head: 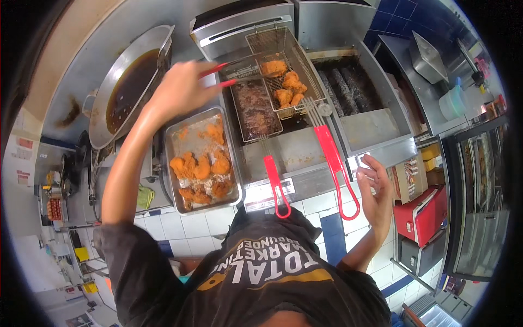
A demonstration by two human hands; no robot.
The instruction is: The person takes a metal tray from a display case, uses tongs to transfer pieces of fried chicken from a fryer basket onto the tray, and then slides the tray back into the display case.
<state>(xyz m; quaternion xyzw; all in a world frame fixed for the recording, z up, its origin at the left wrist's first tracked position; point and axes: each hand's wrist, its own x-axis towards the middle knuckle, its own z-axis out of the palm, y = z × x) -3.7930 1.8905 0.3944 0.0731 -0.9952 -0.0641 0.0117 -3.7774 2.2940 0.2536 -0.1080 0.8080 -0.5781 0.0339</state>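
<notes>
My left hand (186, 88) holds metal tongs with red grips (218, 75). The tongs' tips reach a piece of fried chicken (273, 68) in a raised wire fryer basket (314, 77). More fried pieces lie in that basket. Beside it, a second fryer basket (256, 108) sits low in dark, foaming oil. Both baskets have red handles, one nearer the left (273, 173) and one nearer the right (331, 155). A steel tray (237, 180) below my left hand holds several pieces of fried chicken (202, 167). My right hand (376, 190) is empty, fingers apart, near the fryer's front edge.
A large metal pan (102, 133) of dark oil stands at the left. On the right is another fryer well (367, 118) with dark tubes. Further right are a steel container (427, 61), a pale green jug (453, 104) and a red case (419, 216). A green cloth (145, 197) lies at left.
</notes>
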